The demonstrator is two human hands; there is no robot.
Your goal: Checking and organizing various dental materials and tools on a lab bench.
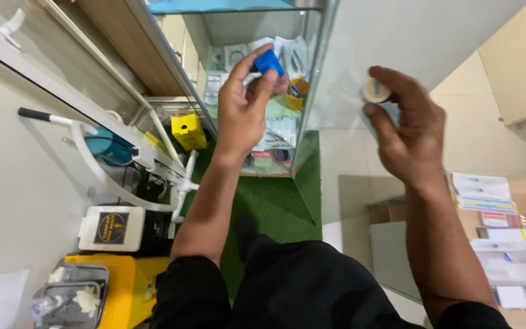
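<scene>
We see the left hand [245,103] raised in front of a glass cabinet [312,73], its fingers closed around a small blue cap [269,61] pinched between thumb and fingertips; the right hand [409,131] is lifted to about the same height, well apart from the left, gripping a small round pale container [375,91] between thumb and forefinger — the container's open top faces us. Behind the left hand, the cabinet shelves hold packets and a yellow cup [296,97]; below lies a green mat [275,201]; a small yellow box [189,131] stands just beside the cabinet's edge. To the right, a desk [518,201] carries papers and flat packets; at lower left sits a yellow bin [123,286].
</scene>
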